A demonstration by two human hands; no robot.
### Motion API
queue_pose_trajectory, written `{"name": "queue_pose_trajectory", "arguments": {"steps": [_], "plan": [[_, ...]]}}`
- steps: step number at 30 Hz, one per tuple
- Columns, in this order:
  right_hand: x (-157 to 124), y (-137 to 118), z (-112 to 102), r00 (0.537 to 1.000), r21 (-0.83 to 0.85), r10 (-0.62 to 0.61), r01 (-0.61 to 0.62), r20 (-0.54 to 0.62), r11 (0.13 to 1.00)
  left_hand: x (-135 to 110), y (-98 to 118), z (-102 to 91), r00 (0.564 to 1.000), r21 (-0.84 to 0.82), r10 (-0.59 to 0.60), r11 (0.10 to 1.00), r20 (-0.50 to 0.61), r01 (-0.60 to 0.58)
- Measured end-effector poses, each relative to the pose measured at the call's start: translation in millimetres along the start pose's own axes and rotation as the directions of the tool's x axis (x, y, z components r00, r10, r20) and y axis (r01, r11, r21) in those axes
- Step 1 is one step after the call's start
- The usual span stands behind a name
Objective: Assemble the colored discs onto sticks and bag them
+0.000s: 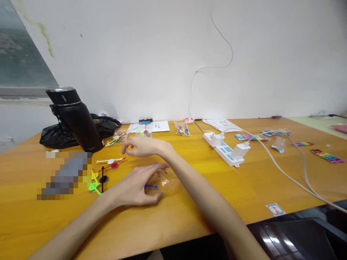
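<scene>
My left hand (pixel 137 187) rests on the wooden table (pixel 189 216), fingers curled over a clear plastic bag (pixel 166 180) with a small blue pointer piece (pixel 150 186) in it. My right hand (pixel 142 146) crosses over it and hovers with loosely spread fingers above the table, holding nothing I can see. Just left of it lie a white pointer (pixel 110 161), a red one (pixel 112 166), a black one (pixel 103 178) and yellow and green ones (pixel 94 184).
A black flask (pixel 76 119) leans against a black bag (pixel 58 135) at the back left. Small bags of coloured parts (pixel 182 129), a paper sheet (pixel 159 126), a white power strip (pixel 226 150) with chargers and cables, and rainbow strips (pixel 327 156) lie further back and right.
</scene>
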State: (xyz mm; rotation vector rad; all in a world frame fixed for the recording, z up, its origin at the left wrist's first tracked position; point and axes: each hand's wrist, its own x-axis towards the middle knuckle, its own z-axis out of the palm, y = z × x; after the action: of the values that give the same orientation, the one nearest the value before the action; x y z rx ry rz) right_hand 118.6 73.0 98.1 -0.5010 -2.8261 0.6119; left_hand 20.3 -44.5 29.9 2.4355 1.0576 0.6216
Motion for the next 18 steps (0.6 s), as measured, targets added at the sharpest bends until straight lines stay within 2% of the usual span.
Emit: {"name": "queue_pose_trajectory", "arguments": {"steps": [3,7,9,13,18], "plan": [[13,28,26,0.991,0.112,-0.107,0.097,0.081,0.989,-1,2,-3.7,0.999,-0.009,0.012,1.000,0.049,-0.012],[17,48,45,0.994,0.231,-0.042,0.018,0.102,0.973,-1,2,-5.9,0.996,-0.030,-0.002,1.000,0.088,0.005],[16,50,50,0.994,0.270,-0.032,0.003,0.101,0.963,-1,1,-5.6,0.995,-0.032,-0.002,0.999,0.099,0.005],[17,51,57,0.999,0.259,-0.045,0.039,0.017,0.965,0,0,-4.6,0.993,-0.032,0.010,0.999,0.114,-0.006],[20,57,54,0.997,0.220,-0.064,0.073,-0.050,0.973,0,-2,-5.4,0.994,-0.017,0.001,1.000,0.111,0.001]]}}
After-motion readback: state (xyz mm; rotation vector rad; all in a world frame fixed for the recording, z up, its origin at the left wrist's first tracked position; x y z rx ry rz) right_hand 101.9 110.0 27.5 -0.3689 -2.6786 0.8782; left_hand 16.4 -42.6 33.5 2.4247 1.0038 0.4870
